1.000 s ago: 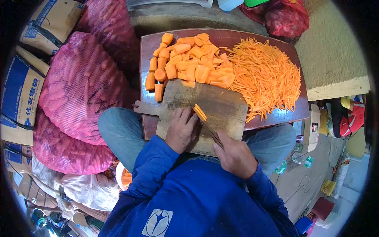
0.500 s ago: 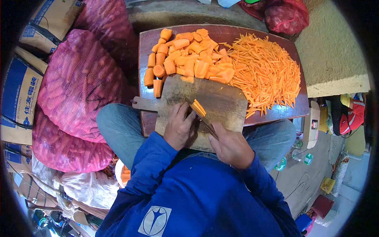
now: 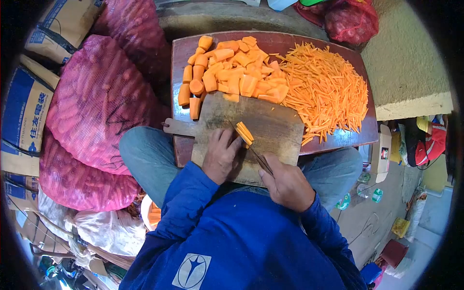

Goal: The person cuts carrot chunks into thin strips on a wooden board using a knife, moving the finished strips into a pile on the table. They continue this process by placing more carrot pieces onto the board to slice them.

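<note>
A wooden cutting board lies before me, its handle pointing left. My right hand is closed around the handle of a knife, whose blade slants up and left across the board. Several cut carrot sticks rest against the blade's right side. Close to the blade's left side, my left hand presses down on the board with its fingers bent together. Whatever lies under those fingers is hidden.
Peeled carrot chunks and a heap of carrot strips cover the dark red table. Pink mesh sacks and cardboard boxes are stacked at left. A red mesh bag sits at the back right.
My right hand and the knife handle have shifted slightly right and down. The carrot sticks have fanned a little by the blade. My left hand stays nearly in place.
</note>
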The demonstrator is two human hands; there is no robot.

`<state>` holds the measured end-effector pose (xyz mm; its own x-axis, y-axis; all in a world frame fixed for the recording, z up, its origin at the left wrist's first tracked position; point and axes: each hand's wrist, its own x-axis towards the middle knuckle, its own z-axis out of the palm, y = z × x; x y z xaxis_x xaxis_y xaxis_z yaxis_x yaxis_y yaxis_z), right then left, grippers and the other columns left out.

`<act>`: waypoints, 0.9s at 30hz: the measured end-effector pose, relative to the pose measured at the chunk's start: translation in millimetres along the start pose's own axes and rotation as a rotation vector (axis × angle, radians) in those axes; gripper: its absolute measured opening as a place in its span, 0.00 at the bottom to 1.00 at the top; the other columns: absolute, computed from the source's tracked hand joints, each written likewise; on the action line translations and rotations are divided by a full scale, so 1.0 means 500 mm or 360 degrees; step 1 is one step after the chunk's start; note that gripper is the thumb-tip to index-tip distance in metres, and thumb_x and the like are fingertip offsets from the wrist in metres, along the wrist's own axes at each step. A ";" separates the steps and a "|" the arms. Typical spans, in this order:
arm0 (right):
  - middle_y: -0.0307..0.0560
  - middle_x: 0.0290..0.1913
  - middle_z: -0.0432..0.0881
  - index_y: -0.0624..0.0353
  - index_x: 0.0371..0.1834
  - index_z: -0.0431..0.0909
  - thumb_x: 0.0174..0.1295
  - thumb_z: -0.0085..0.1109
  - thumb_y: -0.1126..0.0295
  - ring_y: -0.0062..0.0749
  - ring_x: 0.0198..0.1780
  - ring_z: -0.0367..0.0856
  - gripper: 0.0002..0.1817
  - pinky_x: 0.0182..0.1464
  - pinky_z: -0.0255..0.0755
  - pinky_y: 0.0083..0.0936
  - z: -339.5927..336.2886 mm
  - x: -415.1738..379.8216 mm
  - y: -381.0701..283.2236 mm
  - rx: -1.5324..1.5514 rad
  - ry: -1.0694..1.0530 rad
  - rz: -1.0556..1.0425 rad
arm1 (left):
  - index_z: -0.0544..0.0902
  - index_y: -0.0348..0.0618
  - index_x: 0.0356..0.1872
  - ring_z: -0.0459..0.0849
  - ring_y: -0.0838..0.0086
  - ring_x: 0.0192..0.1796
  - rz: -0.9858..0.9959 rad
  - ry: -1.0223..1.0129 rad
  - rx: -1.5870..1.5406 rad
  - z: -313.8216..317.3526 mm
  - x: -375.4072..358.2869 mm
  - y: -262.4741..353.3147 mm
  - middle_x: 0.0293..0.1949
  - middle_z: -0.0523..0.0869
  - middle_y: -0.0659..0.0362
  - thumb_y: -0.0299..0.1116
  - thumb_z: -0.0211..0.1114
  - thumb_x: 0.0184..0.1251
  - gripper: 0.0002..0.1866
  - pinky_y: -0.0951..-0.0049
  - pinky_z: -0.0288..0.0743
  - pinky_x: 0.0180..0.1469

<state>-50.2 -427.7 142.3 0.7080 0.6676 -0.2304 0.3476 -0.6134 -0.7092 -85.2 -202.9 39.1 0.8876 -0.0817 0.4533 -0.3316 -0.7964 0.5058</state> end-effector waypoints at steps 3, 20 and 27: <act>0.73 0.37 0.87 0.61 0.65 0.69 0.80 0.57 0.60 0.77 0.40 0.87 0.20 0.43 0.79 0.68 0.016 0.017 0.005 -0.0040 -0.0099 0.0078 | 0.87 0.37 0.55 0.79 0.47 0.55 -0.0025 -0.0012 -0.0054 -0.002 -0.009 0.000 0.51 0.81 0.47 0.24 0.74 0.55 0.23 0.49 0.75 0.60; 0.72 0.37 0.88 0.60 0.69 0.70 0.78 0.59 0.62 0.76 0.41 0.87 0.22 0.44 0.79 0.66 0.016 0.042 0.015 -0.0155 -0.0145 0.0045 | 0.87 0.35 0.55 0.78 0.47 0.53 -0.0129 -0.0091 -0.0086 -0.013 -0.008 -0.001 0.49 0.81 0.48 0.20 0.73 0.48 0.27 0.50 0.75 0.54; 0.69 0.36 0.88 0.61 0.65 0.71 0.79 0.59 0.62 0.74 0.39 0.88 0.20 0.43 0.80 0.65 -0.006 0.012 0.007 0.0056 -0.0041 -0.0083 | 0.88 0.34 0.53 0.79 0.46 0.53 -0.0073 -0.0047 -0.0101 -0.008 -0.015 -0.007 0.51 0.82 0.47 0.22 0.72 0.48 0.24 0.49 0.75 0.57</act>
<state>-42.7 -426.9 140.5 0.6733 0.7090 -0.2095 0.3614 -0.5628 -0.7434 -91.8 -196.9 36.9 0.9111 -0.0641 0.4073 -0.3091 -0.7600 0.5717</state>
